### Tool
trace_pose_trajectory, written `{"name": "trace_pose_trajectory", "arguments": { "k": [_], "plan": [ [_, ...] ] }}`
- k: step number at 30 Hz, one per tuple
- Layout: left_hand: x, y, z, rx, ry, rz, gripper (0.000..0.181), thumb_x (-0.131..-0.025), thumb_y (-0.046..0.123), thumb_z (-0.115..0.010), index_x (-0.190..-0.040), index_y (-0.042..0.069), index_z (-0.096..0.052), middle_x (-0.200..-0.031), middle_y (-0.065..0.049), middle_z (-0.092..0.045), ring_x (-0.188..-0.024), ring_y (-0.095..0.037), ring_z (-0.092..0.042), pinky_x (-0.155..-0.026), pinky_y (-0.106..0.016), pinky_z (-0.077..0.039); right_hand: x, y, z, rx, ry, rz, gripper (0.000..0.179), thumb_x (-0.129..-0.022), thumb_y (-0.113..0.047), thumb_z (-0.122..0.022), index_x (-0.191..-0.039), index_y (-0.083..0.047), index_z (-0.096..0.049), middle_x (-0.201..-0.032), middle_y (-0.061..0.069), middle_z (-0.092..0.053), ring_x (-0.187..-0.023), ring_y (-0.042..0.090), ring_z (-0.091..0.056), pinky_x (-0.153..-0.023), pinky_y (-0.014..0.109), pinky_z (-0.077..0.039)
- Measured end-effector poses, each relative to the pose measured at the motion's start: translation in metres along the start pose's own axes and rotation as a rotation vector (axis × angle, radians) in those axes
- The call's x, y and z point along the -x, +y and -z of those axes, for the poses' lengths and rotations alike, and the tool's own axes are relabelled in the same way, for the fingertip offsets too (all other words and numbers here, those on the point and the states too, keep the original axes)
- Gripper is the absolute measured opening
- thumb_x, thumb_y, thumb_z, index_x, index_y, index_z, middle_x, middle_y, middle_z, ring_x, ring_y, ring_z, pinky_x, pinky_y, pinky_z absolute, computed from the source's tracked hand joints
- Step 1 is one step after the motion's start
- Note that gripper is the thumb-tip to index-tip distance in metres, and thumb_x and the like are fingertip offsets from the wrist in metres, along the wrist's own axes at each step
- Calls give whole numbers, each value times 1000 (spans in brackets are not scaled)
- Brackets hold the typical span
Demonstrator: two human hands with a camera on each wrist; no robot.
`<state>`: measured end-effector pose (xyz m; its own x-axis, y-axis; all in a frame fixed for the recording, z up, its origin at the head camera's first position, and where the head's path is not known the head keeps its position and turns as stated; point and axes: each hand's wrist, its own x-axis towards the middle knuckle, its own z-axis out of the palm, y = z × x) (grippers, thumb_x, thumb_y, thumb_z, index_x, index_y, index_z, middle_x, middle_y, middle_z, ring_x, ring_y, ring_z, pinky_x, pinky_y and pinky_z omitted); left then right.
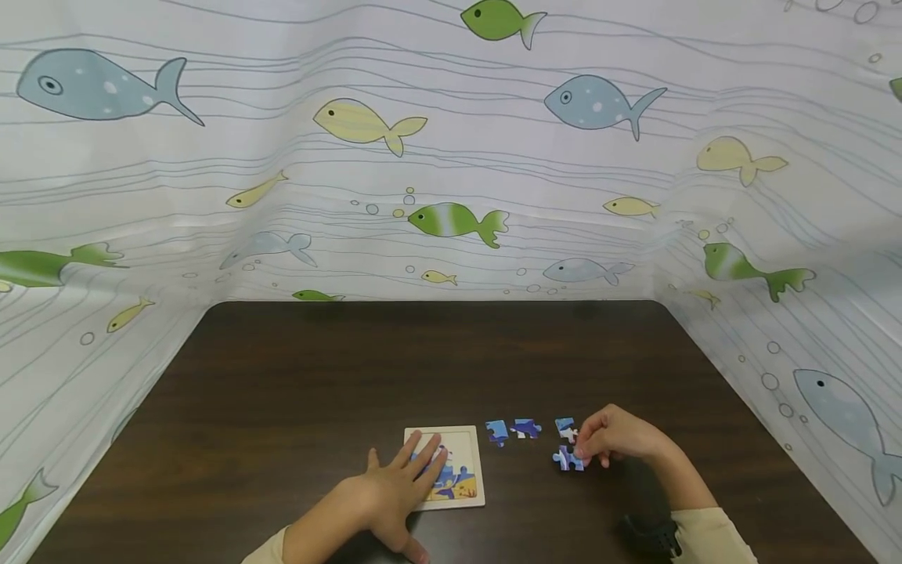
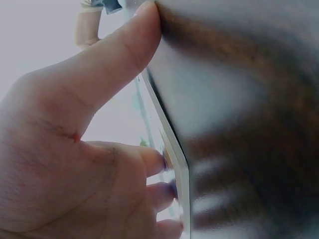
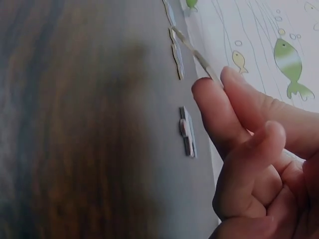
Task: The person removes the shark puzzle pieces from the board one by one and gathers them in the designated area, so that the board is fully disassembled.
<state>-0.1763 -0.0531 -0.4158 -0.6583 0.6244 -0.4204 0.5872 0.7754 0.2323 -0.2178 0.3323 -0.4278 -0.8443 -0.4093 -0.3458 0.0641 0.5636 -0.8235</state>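
Note:
With fingers spread, my left hand (image 1: 395, 497) rests over the left part of a square, pale-rimmed puzzle board (image 1: 481, 470). In the left wrist view, the thumb of the left hand (image 2: 65, 149) reaches out past the board's edge (image 2: 184, 184), onto the dark table. A blue-and-purple jigsaw piece (image 1: 568, 460) is pinched between the thumb and forefinger of my right hand (image 1: 623, 435). The right wrist view shows this jigsaw piece (image 3: 199, 57) edge-on, raised off the table. Just behind it lies a blue-and-white piece (image 1: 564, 425).
Two more jigsaw pieces, a blue one (image 1: 496, 431) and a purple-blue one (image 1: 525, 428), lie right of the board. The brown table (image 1: 317, 376) ends at a fish-print curtain (image 1: 451, 172) on its back and sides. A black band (image 1: 651, 536) is near the right sleeve.

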Motion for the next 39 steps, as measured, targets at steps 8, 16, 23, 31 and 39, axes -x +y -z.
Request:
{"name": "trace_pose_trajectory", "arguments": {
  "k": [8,16,23,31,39],
  "plan": [
    [1,-1,0,13,-1,1,119,-64,69,-74,-156,25,-12,-164,-1,2,-150,-34,3,-98,-81,-17,4,0,-2,21,-61,-8,24,-83,-15,-71,-78,9,-69,-63,3,-69,-46,4,-52,-39,17,-28],
    [0,-1,0,5,17,-1,122,-63,71,-73,-156,24,-12,-164,-1,4,-150,-34,3,-97,-81,-18,4,-8,-2,98,-13,-47,25,-82,-17,-73,-73,5,-69,-61,4,-68,-46,6,-48,-39,17,-26],
    [2,-1,1,-2,7,7,120,-63,71,-73,-156,25,-12,-164,0,3,-151,-33,2,-99,-80,-17,4,-7,-6,101,-24,-56,26,-81,-18,-74,-72,6,-69,-59,3,-67,-46,7,-47,-39,17,-25],
    [3,-1,1,0,6,10,120,-63,69,-74,-156,25,-13,-164,0,2,-150,-33,1,-99,-80,-17,0,-2,-3,110,-19,-79,26,-79,-20,-76,-69,3,-68,-55,-3,-64,-44,5,-46,-38,16,-27],
    [4,-1,3,19,14,28,123,-61,69,-75,-156,25,-12,-164,-2,1,-150,-35,0,-100,-79,-19,-3,-11,-3,97,-21,-48,31,-84,-21,-73,-72,6,-65,-55,-2,-61,-45,6,-42,-39,17,-26]
  ]
}}
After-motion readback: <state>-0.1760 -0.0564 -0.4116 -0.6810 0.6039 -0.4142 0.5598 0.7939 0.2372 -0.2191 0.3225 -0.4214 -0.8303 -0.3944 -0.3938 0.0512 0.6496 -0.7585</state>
